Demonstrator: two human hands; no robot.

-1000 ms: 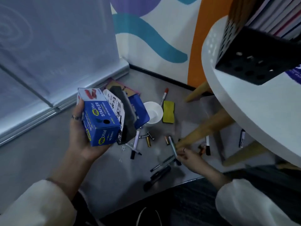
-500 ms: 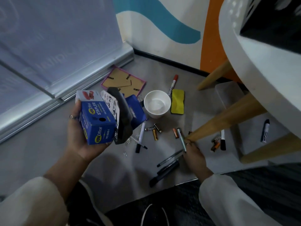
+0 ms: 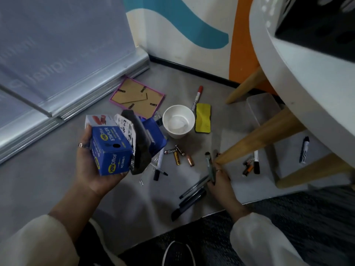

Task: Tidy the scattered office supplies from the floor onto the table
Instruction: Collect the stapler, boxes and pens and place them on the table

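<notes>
Fingers: left hand (image 3: 96,166) grips the blue stapler box (image 3: 110,150); right hand (image 3: 219,181) pinches a pen (image 3: 210,167).
Box: raised above the floor (image 3: 57,169).
Pen: by the table leg (image 3: 255,139).
Batteries (image 3: 177,155): on floor.

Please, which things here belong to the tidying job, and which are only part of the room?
Job: stapler box in left hand; pen in right hand; batteries; paper cup; yellow eraser; red marker; picture frame; table.

Not job: banner stand; wall; shoe.
</notes>
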